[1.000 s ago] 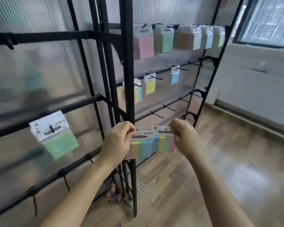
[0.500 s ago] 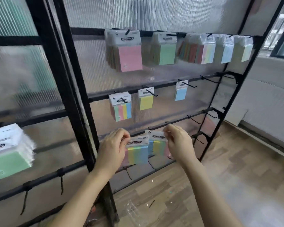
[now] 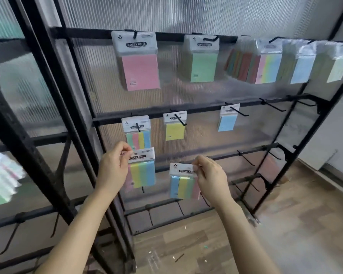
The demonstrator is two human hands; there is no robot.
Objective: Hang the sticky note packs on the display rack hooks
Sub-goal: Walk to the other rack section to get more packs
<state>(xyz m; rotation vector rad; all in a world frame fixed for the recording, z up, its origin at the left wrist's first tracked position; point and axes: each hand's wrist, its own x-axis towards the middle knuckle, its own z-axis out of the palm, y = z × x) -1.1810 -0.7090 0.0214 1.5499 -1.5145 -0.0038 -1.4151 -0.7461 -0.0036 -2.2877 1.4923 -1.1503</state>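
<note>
Shop-like setting, a stationery retail display. Black metal display rack (image 3: 186,113) has horizontal bars at several levels, each carrying forward-pointing peg hooks (image 3: 273,105). Sticky note packs (image 3: 140,72) hang from them in clear bags with white header cards printed STICKY NOTE. They are grouped by colour and size: large pink, green, striped and blue along the top bar, smaller ones below. Second rack (image 3: 31,161) of similar build at left. Ribbed translucent panel (image 3: 186,14) behind, wood-look plank floor (image 3: 285,224), plain white wall (image 3: 341,135) at right
</note>
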